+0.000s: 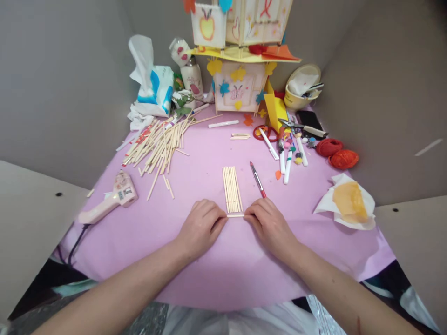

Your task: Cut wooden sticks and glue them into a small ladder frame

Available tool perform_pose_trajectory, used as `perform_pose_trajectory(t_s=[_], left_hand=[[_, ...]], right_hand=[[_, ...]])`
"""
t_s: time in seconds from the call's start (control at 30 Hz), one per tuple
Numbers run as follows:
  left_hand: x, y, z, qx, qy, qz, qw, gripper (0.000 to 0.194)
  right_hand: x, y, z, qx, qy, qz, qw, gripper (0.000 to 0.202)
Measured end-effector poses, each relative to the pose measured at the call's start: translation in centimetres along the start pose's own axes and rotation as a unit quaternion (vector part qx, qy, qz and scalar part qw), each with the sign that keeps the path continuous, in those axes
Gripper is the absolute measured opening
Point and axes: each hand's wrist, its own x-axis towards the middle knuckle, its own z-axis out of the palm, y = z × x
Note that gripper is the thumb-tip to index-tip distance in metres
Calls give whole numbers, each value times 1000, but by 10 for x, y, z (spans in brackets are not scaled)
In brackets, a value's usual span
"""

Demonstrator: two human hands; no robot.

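Note:
A short wooden stick [235, 215] lies crosswise between my hands, pinched at both ends. My left hand [201, 224] is closed on its left end, and my right hand [271, 223] is closed on its right end. Just beyond it, several wooden sticks [232, 188] lie side by side in a flat panel, with their near ends close to the crosswise stick. Whether the stick touches them I cannot tell. A red-and-silver pen [257, 179] lies on the table right of the panel, its near end by my right hand.
Loose sticks [162, 144] are heaped at the left, above a pink glue gun [110, 197]. A decorated stick-and-paper house [240, 83] stands at the back. Markers [288, 166], pliers [303, 127] and red yarn [344, 158] lie right. Tissue with an orange patch [349, 202] rests nearer.

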Motion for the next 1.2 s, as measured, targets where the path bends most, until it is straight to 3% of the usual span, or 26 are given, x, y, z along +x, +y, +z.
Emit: perform_pose_trajectory(t_s=[0.07, 0.17, 0.27, 0.37, 0.47, 0.57, 0.93, 1.2], left_hand=[[1, 0, -7, -4, 12, 18, 1000, 7], [15, -2, -21, -9, 12, 99, 995, 31], [43, -10, -30, 3, -111, 215, 970, 55], [69, -18, -26, 17, -216, 257, 942, 69], [80, -25, -18, 25, -255, 257, 932, 75], [79, -31, -11, 15, -256, 244, 935, 79], [76, -42, -4, -4, -245, 227, 943, 82], [76, -43, -3, 4, -253, 219, 942, 80]], right_hand=[[-3, -1, -3, 8, 0, 1, 1000, 10], [-3, 2, -20, 21, 49, 17, 998, 11], [12, 14, -45, -3, 139, 58, 989, 9], [36, 34, -64, -46, 189, 119, 974, 7], [58, 54, -66, -79, 202, 151, 965, 7], [69, 65, -57, -89, 199, 152, 964, 8], [71, 76, -42, -132, 167, 148, 966, 9], [75, 80, -36, -251, 141, 194, 938, 12]])
